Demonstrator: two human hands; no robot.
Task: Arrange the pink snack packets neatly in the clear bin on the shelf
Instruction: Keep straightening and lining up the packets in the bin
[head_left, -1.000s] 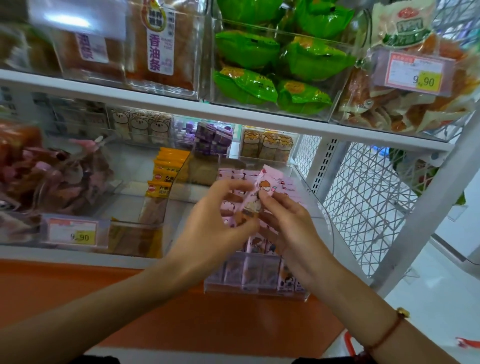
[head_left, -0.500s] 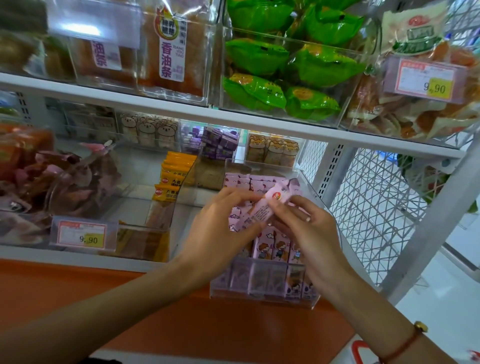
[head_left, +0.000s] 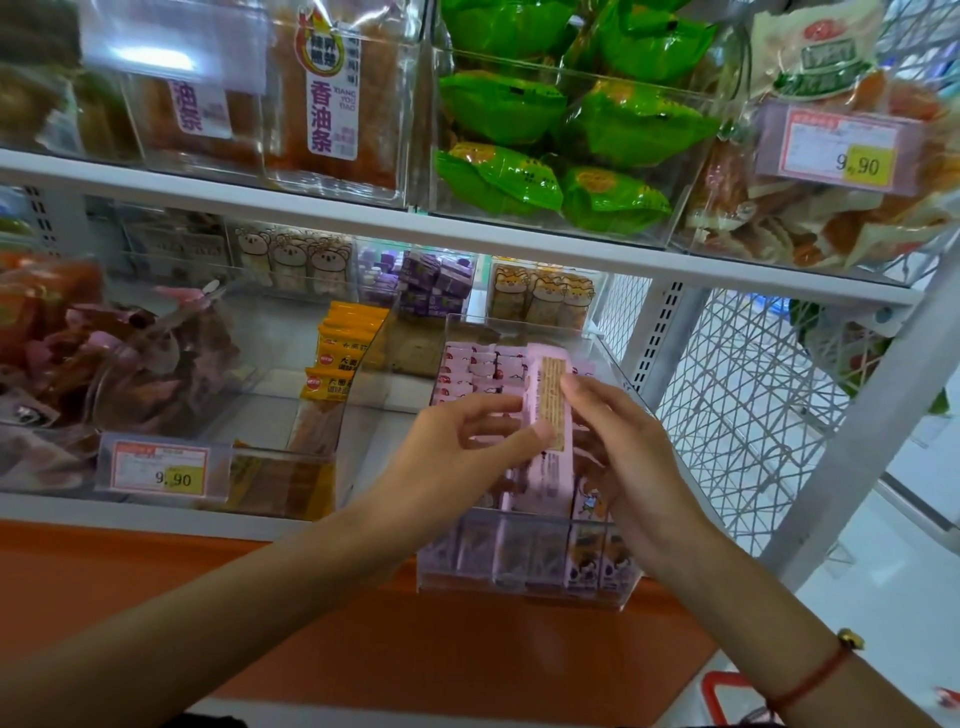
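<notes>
Two hands on one pink snack packet (head_left: 551, 410), held upright over the clear bin (head_left: 524, 577) at the front edge of the lower shelf (head_left: 156, 512). Left hand (head_left: 457, 457) pinching the packet's left edge between thumb and forefinger, other fingers loosely spread. Right hand (head_left: 631, 462) gripping the right edge, fingertips curled against the wrapper near its top. Clear window down the packet's middle, with a tan wafer behind it. Below and behind the held packet, more pink packets (head_left: 480, 371) standing in rows inside the bin, some at the front seen through the clear wall. Red cord bracelet (head_left: 810, 680) on the right wrist. Beside the bin to the left, yellow packets (head_left: 337, 358) in a neighbouring clear bin, and a price tag (head_left: 161, 470) reading 9.90. On the upper shelf, green packets (head_left: 561, 135) in another clear container. White wire mesh panel (head_left: 737, 410) to the right of the bin
</notes>
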